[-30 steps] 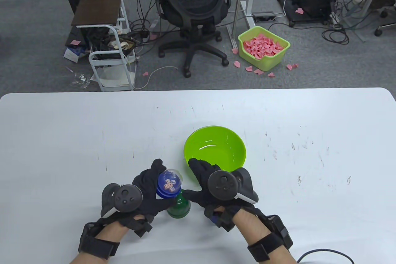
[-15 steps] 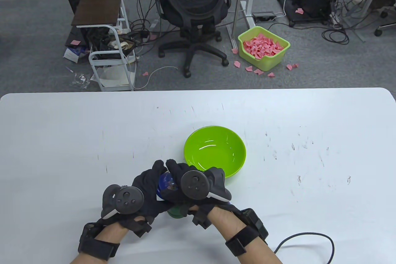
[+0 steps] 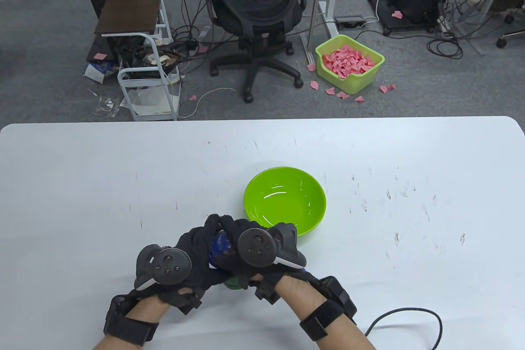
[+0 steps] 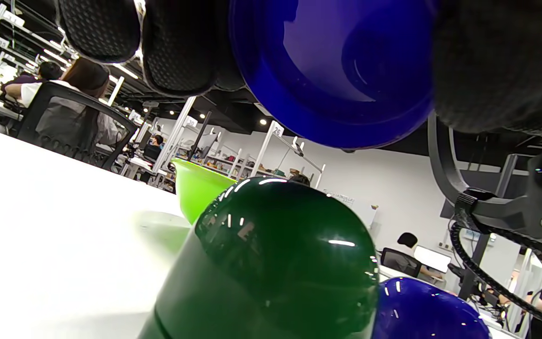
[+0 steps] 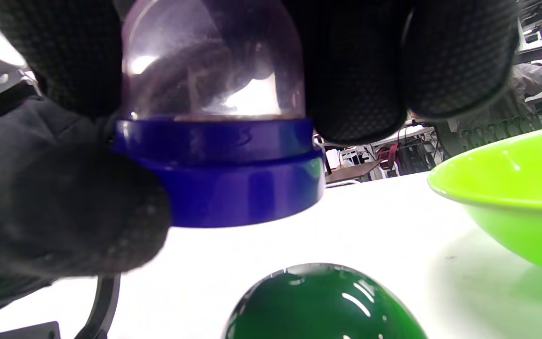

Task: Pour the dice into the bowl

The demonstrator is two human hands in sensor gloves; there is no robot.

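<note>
A blue dice cup (image 3: 221,243) with a clear dome lid (image 5: 210,61) is held above the table just left of the lime green bowl (image 3: 285,198). My left hand (image 3: 203,245) grips the cup's blue base (image 4: 337,70). My right hand (image 3: 231,235) wraps its fingers (image 5: 355,70) over the dome from above. The hands hide the dice in the table view, and they do not show clearly through the dome. The bowl holds nothing.
A dark green cup (image 3: 233,283) stands on the table right under the held cup, big in the left wrist view (image 4: 275,263). A second blue rounded piece (image 4: 421,310) lies beside it. A cable (image 3: 410,317) trails near the table's front edge.
My right hand moved left from beside the bowl onto the dice cup and closed its fingers over the dome. The left hand kept holding the cup in place.
</note>
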